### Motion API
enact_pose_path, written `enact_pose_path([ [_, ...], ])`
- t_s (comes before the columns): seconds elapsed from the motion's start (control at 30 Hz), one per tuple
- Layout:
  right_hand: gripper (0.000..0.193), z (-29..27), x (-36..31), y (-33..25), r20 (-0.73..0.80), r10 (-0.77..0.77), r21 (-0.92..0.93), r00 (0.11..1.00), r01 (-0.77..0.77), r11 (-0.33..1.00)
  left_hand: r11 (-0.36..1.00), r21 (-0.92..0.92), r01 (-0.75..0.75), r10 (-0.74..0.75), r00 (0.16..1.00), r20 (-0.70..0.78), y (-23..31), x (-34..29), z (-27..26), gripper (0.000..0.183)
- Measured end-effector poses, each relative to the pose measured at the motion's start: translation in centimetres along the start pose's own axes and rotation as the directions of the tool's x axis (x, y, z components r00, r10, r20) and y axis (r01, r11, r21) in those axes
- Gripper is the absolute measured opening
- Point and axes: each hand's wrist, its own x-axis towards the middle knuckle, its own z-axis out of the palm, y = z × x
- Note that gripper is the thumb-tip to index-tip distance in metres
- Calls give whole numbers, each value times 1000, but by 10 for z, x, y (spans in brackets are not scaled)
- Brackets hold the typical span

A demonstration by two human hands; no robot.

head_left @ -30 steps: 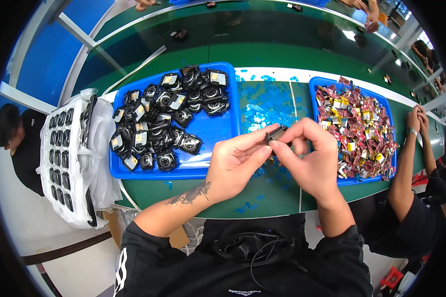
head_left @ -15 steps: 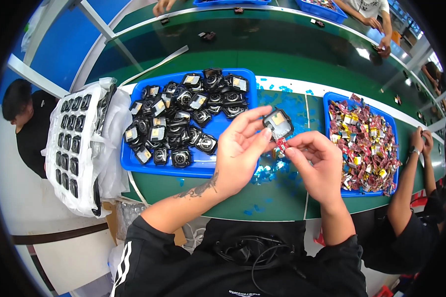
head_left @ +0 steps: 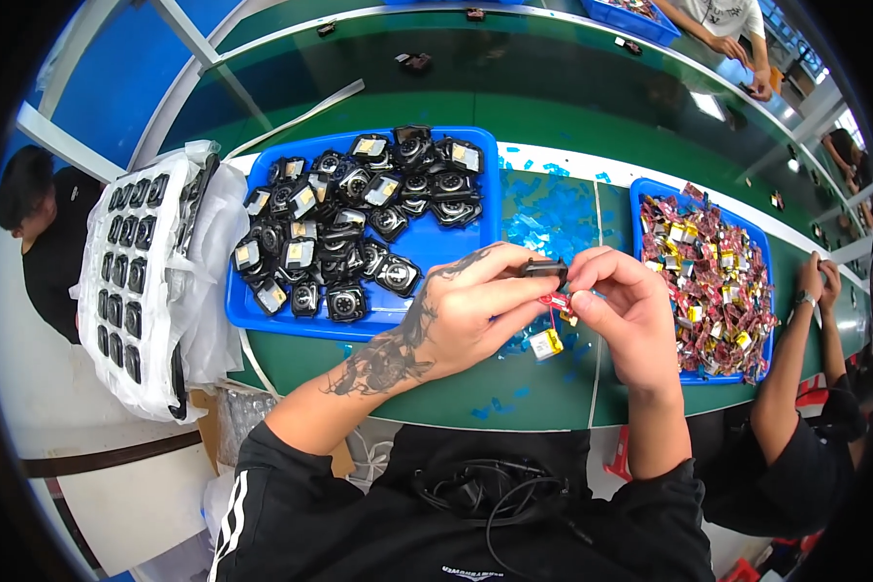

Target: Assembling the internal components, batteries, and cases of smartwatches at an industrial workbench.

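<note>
Above the table, my left hand (head_left: 470,306) grips a black smartwatch case (head_left: 545,269), turned nearly edge-on. My right hand (head_left: 626,315) is beside it, thumb and fingers pinched around a small red circuit board (head_left: 555,303) close to my left fingertips. Just below the board is a small silver battery (head_left: 546,344) with a yellow edge; whether it hangs or rests on the table cannot be made out. To the left, a blue tray (head_left: 432,257) holds many similar black watch cases. At the right, a second blue tray (head_left: 640,218) is heaped with red boards and silver-yellow batteries.
Scraps of blue film (head_left: 553,209) lie scattered over the green table (head_left: 436,388). At far left stands a white tray (head_left: 170,291) with rows of black watch cases. A few dark parts (head_left: 414,60) lie on the green surface beyond the white rail. Other people work around.
My left hand has rolled over, tipping the watch case from face-up to edge-on. The silver battery now shows below the hands, outside the case. My right hand stays pinched close by.
</note>
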Motion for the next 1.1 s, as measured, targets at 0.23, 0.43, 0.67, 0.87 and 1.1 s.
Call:
enact_pose_path([
  [0.23, 10, -7, -4, 2, 69, 60, 102, 996, -67, 992, 830, -376, 413, -373, 911, 178, 2, -4, 4, 20],
  [0.43, 18, 5, -5, 3, -30, -40, -97, 999, 37, 995, 625, -471, 623, -550, 779, 301, 1, -2, 4, 16],
  [0.67, 25, 16, -5, 8, -157, -127, -254, 979, 84, 964, 611, -616, 498, -496, 847, 192, 2, -7, 13, 30],
  [0.87, 31, 16, -3, 10, -218, -135, -303, 967, 65, 951, 537, -695, 478, -487, 848, 208, 2, -9, 15, 40],
  [1.1, 34, 18, -4, 16, -202, -179, -362, 963, 97, 927, 532, -718, 449, -507, 848, 155, 7, -7, 19, 42],
])
